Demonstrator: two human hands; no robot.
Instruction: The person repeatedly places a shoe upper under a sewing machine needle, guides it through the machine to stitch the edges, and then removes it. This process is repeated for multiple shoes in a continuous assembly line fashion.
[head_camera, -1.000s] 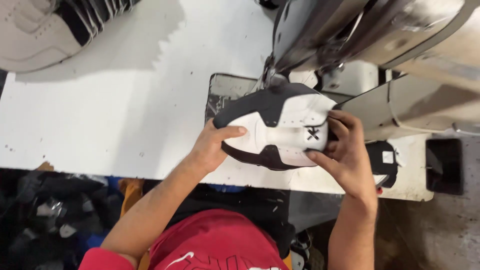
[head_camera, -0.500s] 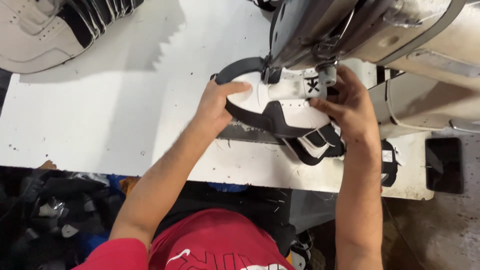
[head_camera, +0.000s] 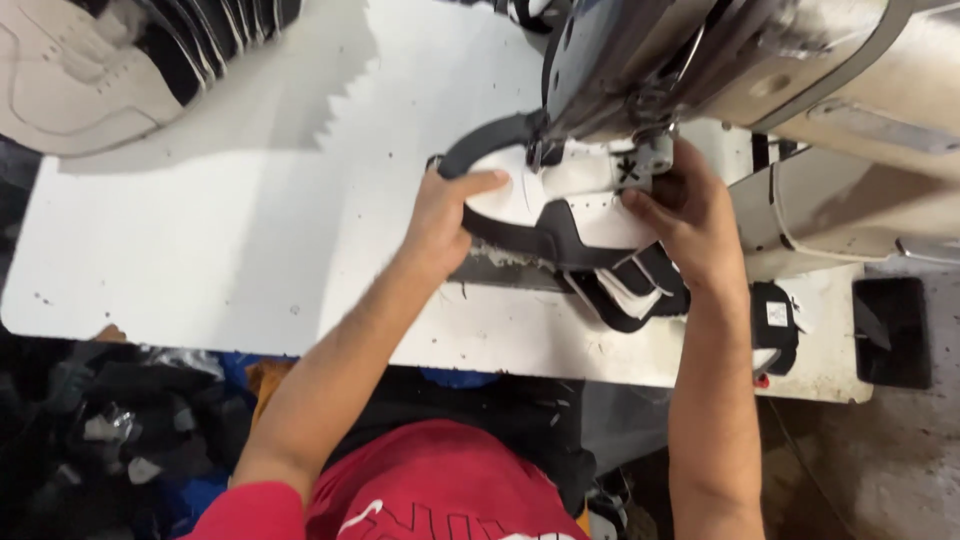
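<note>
Gripping the shoe upper (head_camera: 570, 215) — both hands (head_camera: 445, 215) flank the sewing machine (head_camera: 700, 60).

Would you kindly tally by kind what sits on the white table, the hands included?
Hands: 2, left hand and right hand, both on the shoe upper.
Black-and-white shoe upper: 1
Sewing machine: 1
Stack of shoe pieces: 1
Total: 5, on the white table.
</note>
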